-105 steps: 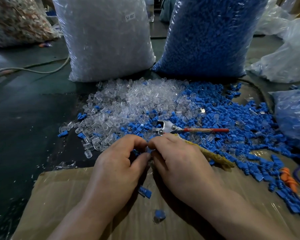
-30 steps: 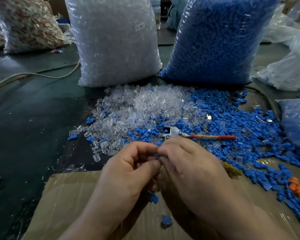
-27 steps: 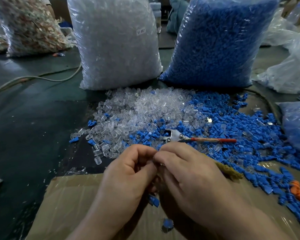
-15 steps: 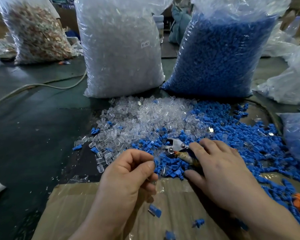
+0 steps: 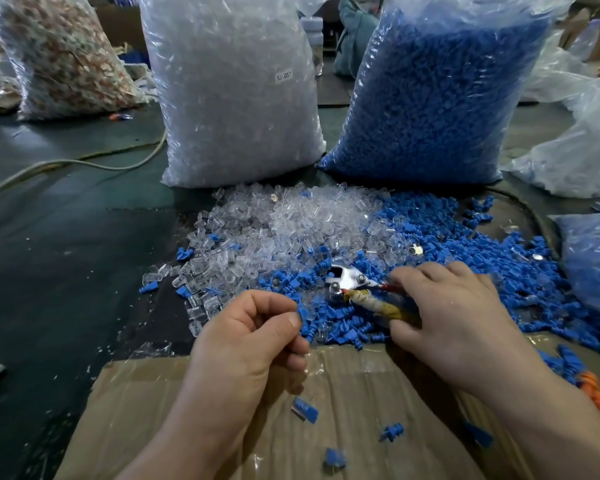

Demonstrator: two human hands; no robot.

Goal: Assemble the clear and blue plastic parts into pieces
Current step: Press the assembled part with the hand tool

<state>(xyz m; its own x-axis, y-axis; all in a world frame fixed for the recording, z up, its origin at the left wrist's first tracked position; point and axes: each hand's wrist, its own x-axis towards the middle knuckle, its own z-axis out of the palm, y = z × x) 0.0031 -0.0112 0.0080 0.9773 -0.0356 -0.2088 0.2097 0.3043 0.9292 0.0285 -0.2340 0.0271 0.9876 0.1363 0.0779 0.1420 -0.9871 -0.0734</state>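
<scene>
A pale cable [image 5: 84,162] trails across the dim, dark green floor [image 5: 49,254].

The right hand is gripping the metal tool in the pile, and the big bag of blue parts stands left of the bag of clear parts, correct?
No: the head view shows the bag of blue parts standing right of the bag of clear parts, not left. The right hand does grip the metal tool in the pile.
</scene>
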